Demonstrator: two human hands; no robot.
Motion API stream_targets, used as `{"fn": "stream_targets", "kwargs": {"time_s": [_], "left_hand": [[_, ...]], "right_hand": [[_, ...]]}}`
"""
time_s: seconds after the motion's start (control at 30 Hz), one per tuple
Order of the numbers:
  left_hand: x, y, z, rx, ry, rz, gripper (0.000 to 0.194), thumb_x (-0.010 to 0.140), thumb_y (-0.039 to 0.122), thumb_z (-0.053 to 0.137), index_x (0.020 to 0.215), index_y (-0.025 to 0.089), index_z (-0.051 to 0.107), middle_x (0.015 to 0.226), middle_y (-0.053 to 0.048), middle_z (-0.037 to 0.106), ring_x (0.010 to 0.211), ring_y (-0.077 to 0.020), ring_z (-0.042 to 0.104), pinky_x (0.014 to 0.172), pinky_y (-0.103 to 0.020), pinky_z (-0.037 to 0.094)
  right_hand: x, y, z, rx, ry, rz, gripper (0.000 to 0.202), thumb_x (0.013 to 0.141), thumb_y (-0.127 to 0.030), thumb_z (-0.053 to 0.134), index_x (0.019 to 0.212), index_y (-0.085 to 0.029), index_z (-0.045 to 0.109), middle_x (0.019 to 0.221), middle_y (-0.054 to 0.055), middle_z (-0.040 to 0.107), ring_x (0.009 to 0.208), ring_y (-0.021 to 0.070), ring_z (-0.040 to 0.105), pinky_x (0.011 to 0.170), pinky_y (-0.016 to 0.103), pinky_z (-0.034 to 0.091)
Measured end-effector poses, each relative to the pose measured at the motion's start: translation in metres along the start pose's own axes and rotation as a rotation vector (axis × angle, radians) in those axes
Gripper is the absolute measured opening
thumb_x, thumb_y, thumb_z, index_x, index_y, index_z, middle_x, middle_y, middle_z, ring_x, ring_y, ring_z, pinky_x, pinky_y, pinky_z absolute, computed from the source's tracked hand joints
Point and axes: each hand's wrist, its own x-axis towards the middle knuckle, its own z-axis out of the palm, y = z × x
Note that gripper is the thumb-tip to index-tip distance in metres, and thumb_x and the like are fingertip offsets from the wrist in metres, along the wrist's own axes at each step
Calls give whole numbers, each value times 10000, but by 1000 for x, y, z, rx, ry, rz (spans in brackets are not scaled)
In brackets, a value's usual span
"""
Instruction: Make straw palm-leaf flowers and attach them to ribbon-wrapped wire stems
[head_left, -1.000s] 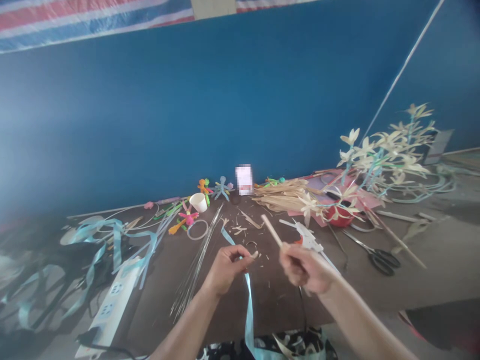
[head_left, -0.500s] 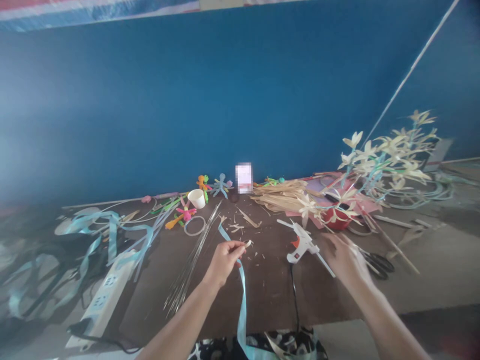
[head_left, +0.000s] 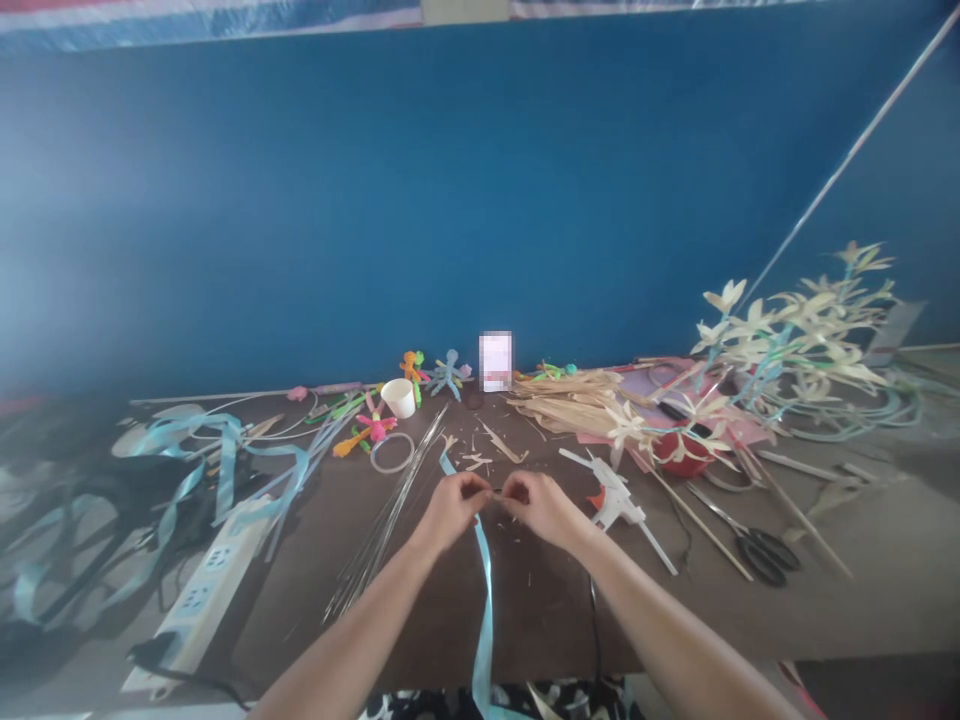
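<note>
My left hand [head_left: 454,508] is pinched shut around a small pale piece that is mostly covered by the fingertips. My right hand [head_left: 541,508] meets it from the other side, thumb and fingers closed at the same spot; what they grip is too small to make out. A light blue ribbon [head_left: 486,590] runs past the left fingers and hangs down over the table's near edge. Right of my hands lies a white glue gun [head_left: 616,497] with an orange trigger. Pale dried-leaf scraps [head_left: 504,442] are scattered just beyond the fingers.
Thin metal wires [head_left: 390,510] and a white power strip [head_left: 206,590] lie left. A paper cup [head_left: 398,397] stands behind. Black-handled scissors [head_left: 765,553], a thin stick [head_left: 705,525], dried husks [head_left: 566,400] and pale artificial flowers [head_left: 806,320] occupy the right.
My right hand has moved left from beside the scissors and glue gun to meet my left hand. The left hand stays in nearly the same place, holding the pale piece.
</note>
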Motion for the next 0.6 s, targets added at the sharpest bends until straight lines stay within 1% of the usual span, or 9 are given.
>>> {"fn": "stream_targets", "kwargs": {"time_s": [0.1,0.17,0.27,0.33,0.5,0.6], "left_hand": [[3,-7,-2,-160,-30,-59,207,644,336,555,724,147,585,630,0,550,504,-103,482,430,-205,397],[3,-12,-3,-248,21,-77,236,642,335,560,798,159,575,651,1,546,532,-110,493,420,-198,399],[5,-20,-9,-305,183,-90,313,649,328,554,922,175,541,666,0,550,531,-110,494,399,-190,393],[5,-26,-14,-285,237,-92,307,652,329,547,913,167,547,641,0,549,506,-107,484,387,-189,385],[-3,-32,-18,-124,250,-59,256,631,345,556,794,151,599,616,-17,575,465,-114,491,383,-201,364],[-13,-31,-16,-59,236,-46,217,615,339,566,723,158,618,601,-22,593,474,-129,507,416,-216,373]], "right_hand": [[7,7,4,59,-151,80,132,728,-272,496,703,-157,557,556,-21,583,428,79,516,429,161,346],[11,10,4,12,-172,107,151,729,-284,496,702,-153,564,555,-19,591,424,82,521,434,164,353],[17,14,-1,-101,-90,138,179,740,-294,481,716,-153,590,644,13,624,561,119,569,537,194,382],[19,17,-4,-171,-37,168,184,745,-281,473,738,-162,612,726,37,638,676,146,581,611,214,381],[23,22,-13,-348,-10,241,180,724,-259,503,812,-197,647,827,49,651,807,171,577,685,220,375],[32,27,-27,-459,28,304,235,775,-276,435,887,-200,627,875,63,642,847,179,568,724,244,377]]}}
